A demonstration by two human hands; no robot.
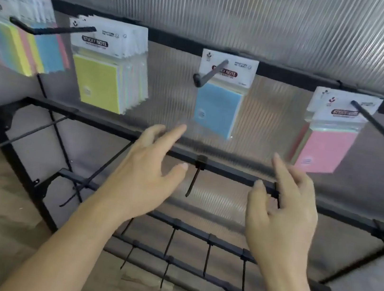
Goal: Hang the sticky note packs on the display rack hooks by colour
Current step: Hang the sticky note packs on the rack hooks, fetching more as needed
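I am holding both hands up in front of the black metal display rack (232,171), and neither is gripping anything. My left hand (148,163) is spreading its fingers loosely just below the blue sticky note pack (216,110), and my right hand (284,204) is hovering with relaxed, slightly bent fingers near the pink-fronted packs (322,147). The blue pack is hanging alone on the middle black hook (209,75). A yellow-fronted bunch of packs (100,84) is hanging to its left, and a mixed-colour bunch (26,46) is hanging at the far left.
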